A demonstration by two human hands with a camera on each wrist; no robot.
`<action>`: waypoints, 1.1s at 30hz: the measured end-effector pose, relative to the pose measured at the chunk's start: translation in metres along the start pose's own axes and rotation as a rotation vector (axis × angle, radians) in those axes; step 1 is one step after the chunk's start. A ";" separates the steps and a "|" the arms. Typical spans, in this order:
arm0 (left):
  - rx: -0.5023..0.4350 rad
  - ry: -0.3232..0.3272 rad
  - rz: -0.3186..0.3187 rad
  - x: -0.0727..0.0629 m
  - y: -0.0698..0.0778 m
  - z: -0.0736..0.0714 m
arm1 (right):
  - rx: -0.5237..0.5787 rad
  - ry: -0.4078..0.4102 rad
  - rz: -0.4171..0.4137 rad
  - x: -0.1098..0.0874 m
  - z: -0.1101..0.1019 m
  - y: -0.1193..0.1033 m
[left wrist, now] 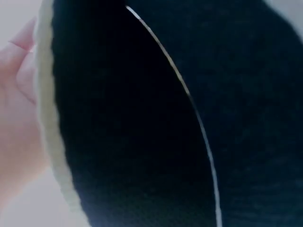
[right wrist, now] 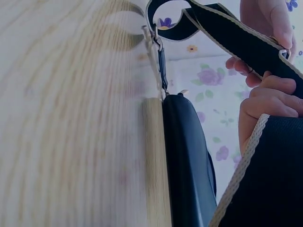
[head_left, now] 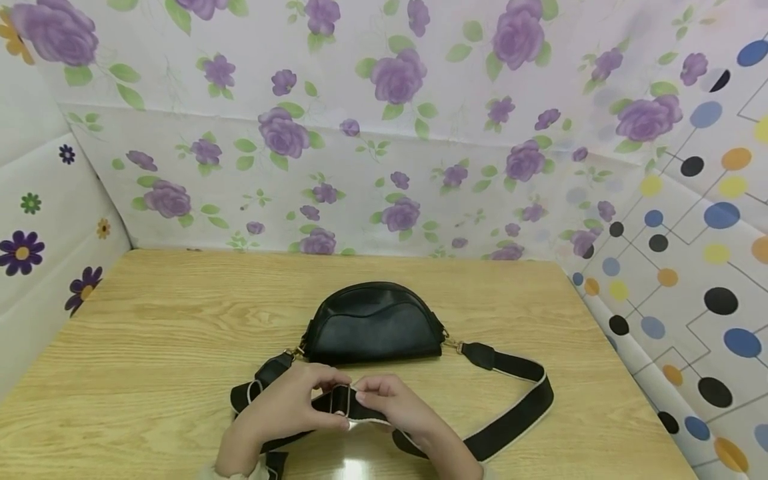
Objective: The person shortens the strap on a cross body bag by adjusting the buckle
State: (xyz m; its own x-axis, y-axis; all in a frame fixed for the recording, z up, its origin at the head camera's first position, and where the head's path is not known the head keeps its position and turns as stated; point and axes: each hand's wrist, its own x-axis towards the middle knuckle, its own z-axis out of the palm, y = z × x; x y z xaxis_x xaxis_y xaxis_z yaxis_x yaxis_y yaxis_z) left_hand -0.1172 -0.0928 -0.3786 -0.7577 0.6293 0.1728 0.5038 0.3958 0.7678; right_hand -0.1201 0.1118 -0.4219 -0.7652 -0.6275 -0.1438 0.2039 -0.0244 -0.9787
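Observation:
A black half-moon handbag (head_left: 375, 327) stands on the wooden table, its wide black strap (head_left: 510, 420) with pale edging clipped on at both ends. In front of the bag, my left hand (head_left: 294, 403) holds the strap at its metal slide buckle (head_left: 340, 401), thumb below and fingers above. Just right of the buckle, my right hand (head_left: 399, 407) pinches the strap between thumb and fingers. The left wrist view is mostly filled by the dark strap (left wrist: 132, 142) close to the lens. Both hands (right wrist: 267, 101) show on the raised strap in the right wrist view.
The wooden table (head_left: 180, 313) reaches back to a wall cloth (head_left: 354, 173) with purple flowers. A dotted cloth (head_left: 690, 267) hangs along the right side. One strap loop lies on the table to the right, another bunches at the left by a gold clasp (head_left: 294, 351).

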 end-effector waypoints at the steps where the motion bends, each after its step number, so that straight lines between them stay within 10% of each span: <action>1: 0.001 0.000 0.003 0.000 0.000 0.000 | 0.004 -0.005 -0.002 0.000 0.000 0.000; 33: 0.039 0.020 0.003 -0.003 0.003 -0.008 | 0.040 0.005 -0.041 -0.002 -0.007 -0.002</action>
State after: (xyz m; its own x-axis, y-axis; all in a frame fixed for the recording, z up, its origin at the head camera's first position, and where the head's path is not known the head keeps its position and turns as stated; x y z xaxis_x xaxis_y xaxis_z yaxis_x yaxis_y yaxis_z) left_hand -0.1168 -0.0983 -0.3717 -0.7645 0.6168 0.1874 0.5210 0.4200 0.7431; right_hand -0.1231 0.1187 -0.4209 -0.7764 -0.6215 -0.1045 0.1962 -0.0808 -0.9772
